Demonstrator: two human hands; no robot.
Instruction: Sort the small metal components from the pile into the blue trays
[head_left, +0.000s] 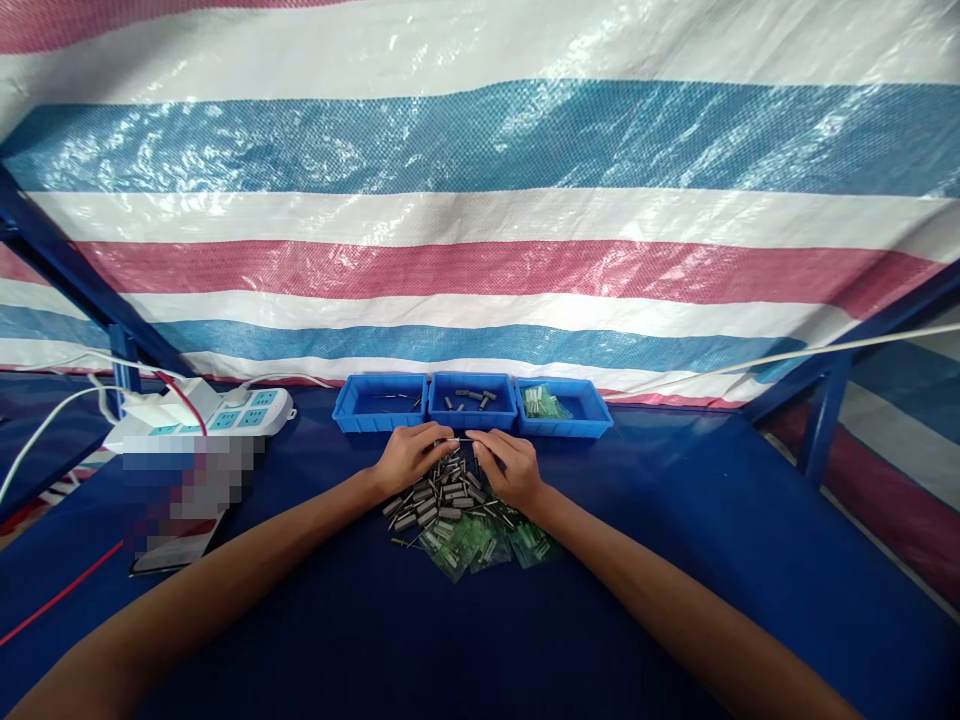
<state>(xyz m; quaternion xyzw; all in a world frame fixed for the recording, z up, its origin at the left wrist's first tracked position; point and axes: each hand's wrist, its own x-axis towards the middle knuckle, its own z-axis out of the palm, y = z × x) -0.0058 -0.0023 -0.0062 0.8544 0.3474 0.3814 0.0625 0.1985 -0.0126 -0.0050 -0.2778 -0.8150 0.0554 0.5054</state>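
Above a mixed pile of small parts, my left hand (415, 457) and my right hand (511, 466) face each other with fingertips pinched. Between them runs a thin metal pin (462, 439), one end at each hand's fingertips. Under and in front of the hands lies the pile, with several grey cylinders (426, 507), thin metal pins like the one held, and clear green-tinted bags (457, 547) of small parts at its near side. My fingers partly hide the pin and the back of the pile.
Just behind my hands stand three blue bins: the left bin (352, 421) has a few thin pins, the middle bin (473, 420) grey cylinders, the right bin (592, 425) green-tinted bags. A white power strip (259, 408) with cables sits at left, near a dark-edged flat object (176, 550), partly blurred.
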